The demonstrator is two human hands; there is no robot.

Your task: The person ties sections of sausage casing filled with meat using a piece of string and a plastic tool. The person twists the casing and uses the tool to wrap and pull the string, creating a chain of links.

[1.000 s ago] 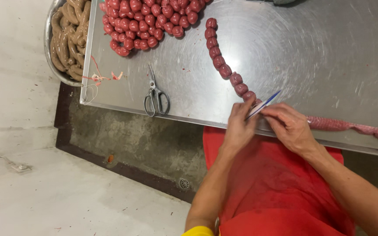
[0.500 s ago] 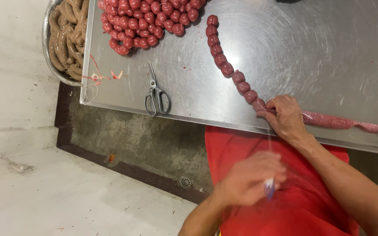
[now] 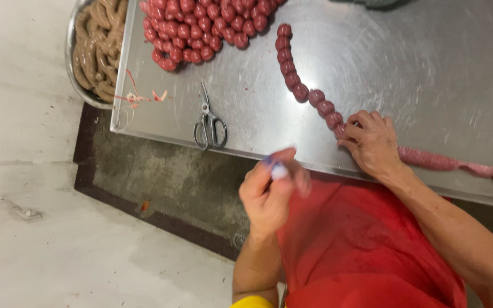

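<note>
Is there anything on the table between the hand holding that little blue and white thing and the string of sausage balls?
Nothing visible does. The left hand is raised in front of the table edge, gripping the small blue and white tool. Only bare steel lies between it and the sausage chain, which the right hand pins down. The scissors lie off to the side.

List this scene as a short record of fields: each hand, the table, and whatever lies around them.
Left hand: raised off the table, pinching a small blue-and-white object, blurred
Right hand: pressed on the sausage chain at its last tied link
Untied sausage: runs right from that hand
Table: steel
Scissors: near the front edge
Link pile: far left
Bowl: holds pale sausages
</note>
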